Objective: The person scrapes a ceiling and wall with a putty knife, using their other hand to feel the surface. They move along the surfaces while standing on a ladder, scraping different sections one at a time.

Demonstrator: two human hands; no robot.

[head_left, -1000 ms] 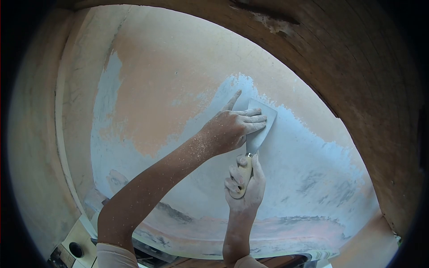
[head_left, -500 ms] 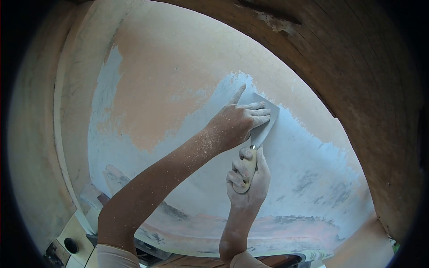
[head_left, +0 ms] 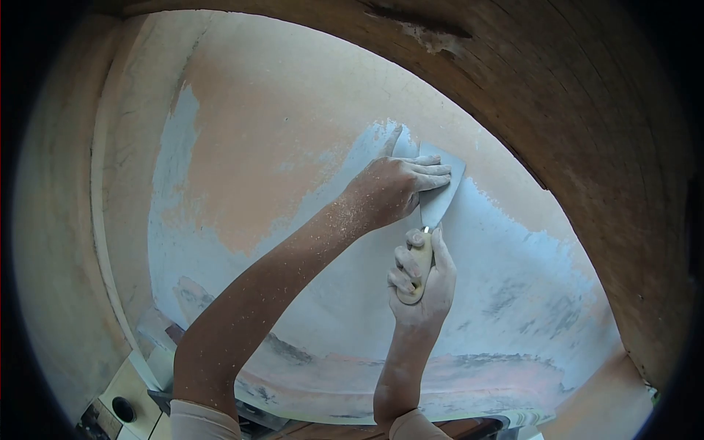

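The right hand (head_left: pixel 424 282), nearest the camera, is wrapping its fingers (head_left: pixel 402 271) tightly around the pale wooden handle (head_left: pixel 421 268) of a putty knife (head_left: pixel 433 220), thumb riding up toward the metal neck. That handle looks like the proper place to take hold: rounded, dry, dusted with powder, so it is probably not slipping much. The whole tool is likely light, an easy one-hand weight.

Just beyond those fingers, the left hand (head_left: pixel 392 192) is crossing over from the other side, its forearm speckled with white dust. Its fingers (head_left: pixel 433 174) are lying flat and outstretched on the back of the blade (head_left: pixel 444 192), not curled around anything, simply pressing it against the surface. The blade is thin metal and is probably springy, stiff along its length but bending a little under that pressure; its edges may be sharp, so pushing on the flat face seems the safer contact.

Past the fingertips, the blade's far edge is touching the ceiling (head_left: pixel 293 147), where pale blue-grey filler (head_left: pixel 499 264) is meeting bare peach plaster. The filler looks soft and smearable.

Farther out, a dark wooden beam (head_left: pixel 587 110) is curving around the patch.
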